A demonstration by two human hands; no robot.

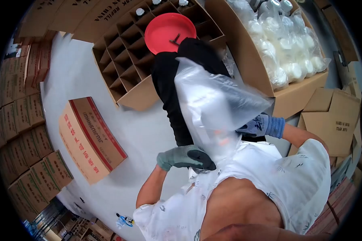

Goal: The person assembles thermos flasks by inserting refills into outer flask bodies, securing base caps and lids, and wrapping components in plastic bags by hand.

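A large clear plastic bag [207, 108] is spread over my lap, partly blurred, with its upper part fanned out to the right. My left hand [187, 158], in a grey-green glove with dark fingers, is closed at the bag's lower left edge. On the bag's right side my right hand [255, 125], in a blue-grey glove, has its fingers closed at the film, partly hidden by it. A blurred orange-red patch shows through the bag between my hands; what it is I cannot make out. Beyond my knees a red plate [169, 30] holds a small dark tool [175, 39].
A divided carton [126, 60] with several white-capped bottles stands ahead. At the right, an open carton [295, 100] holds bagged white bottles [287, 52]. A printed carton [92, 138] lies on the floor at left, before stacked cartons [22, 132]. Folded cardboard [330, 120] is at right.
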